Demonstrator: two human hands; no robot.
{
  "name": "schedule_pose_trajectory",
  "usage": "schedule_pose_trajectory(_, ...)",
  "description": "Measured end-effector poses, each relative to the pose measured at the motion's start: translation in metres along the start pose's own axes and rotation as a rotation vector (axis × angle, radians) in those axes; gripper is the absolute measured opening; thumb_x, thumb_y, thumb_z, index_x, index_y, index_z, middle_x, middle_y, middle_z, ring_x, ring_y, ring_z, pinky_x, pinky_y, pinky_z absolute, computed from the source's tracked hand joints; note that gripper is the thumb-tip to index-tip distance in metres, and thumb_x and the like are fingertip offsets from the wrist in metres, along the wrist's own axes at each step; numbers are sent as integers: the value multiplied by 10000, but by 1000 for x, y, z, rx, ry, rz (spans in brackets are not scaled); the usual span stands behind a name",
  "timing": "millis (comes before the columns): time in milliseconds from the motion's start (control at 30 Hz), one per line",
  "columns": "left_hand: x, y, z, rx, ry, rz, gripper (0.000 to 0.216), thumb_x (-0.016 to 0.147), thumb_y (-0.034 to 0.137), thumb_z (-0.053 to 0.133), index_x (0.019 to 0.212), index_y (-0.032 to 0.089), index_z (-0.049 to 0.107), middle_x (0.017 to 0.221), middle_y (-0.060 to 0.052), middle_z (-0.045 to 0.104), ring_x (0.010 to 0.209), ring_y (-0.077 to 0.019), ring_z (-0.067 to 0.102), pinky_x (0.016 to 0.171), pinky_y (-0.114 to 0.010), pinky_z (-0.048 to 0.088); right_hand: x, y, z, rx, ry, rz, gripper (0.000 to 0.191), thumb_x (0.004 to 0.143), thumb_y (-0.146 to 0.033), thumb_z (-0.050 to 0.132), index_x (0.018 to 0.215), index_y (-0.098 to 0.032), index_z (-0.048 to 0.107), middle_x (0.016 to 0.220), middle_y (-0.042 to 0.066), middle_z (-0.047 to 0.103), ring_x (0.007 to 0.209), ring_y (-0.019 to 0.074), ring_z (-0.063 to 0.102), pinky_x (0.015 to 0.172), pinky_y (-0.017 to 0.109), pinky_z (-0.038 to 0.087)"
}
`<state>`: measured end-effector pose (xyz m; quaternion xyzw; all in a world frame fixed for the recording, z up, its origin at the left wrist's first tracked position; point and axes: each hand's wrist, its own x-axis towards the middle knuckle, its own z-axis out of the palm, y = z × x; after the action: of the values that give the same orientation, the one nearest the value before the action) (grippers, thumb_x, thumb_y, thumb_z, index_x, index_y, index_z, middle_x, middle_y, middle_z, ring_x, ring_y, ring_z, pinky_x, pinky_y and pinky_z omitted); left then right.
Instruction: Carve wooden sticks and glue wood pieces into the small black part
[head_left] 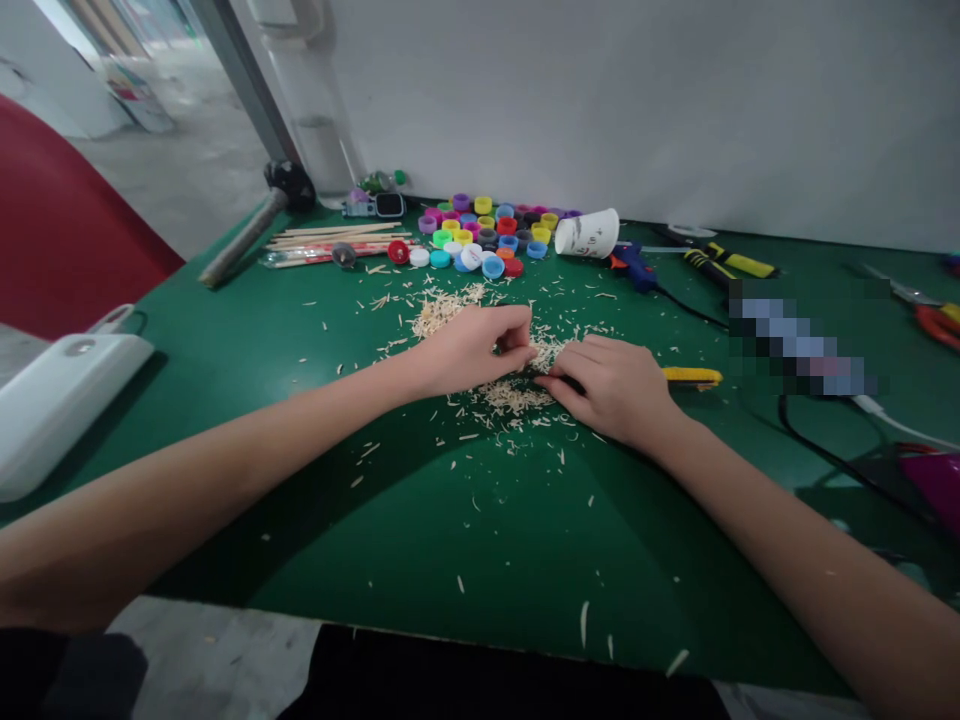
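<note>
1. Left hand (pixel 469 348) sits right on the pile of wood shavings (pixel 517 390) mid-table, fingers curled, thumb and fingertips pinched together on something small. Can't tell what, it's hidden.
2. Right hand (pixel 611 385) is just beside it, grip closed around a dark tool with a yellow handle (pixel 691 376) that sticks out to the right, tip down in the shavings.
3. Green table (pixel 450 520) has shavings scattered all over.
4. Further back: a bunch of colourful bottle caps (pixel 487 235), wooden sticks (pixel 337 238), a tipped-over paper cup (pixel 589 234) and a blue glue gun (pixel 631 263).
</note>
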<state>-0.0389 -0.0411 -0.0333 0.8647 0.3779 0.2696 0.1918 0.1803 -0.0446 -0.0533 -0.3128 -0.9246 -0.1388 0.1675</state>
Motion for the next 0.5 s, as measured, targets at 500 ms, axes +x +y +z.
schedule_pose_trajectory(500, 0, -1, 1, -27, -2, -16, 90, 841, 234, 516, 762, 191, 528, 712, 6, 627, 624, -101, 551, 544, -246, 399, 0, -1, 0, -6, 39, -8, 264, 905, -352, 472, 724, -191, 575, 683, 22, 608, 661, 150, 480, 590, 283, 303)
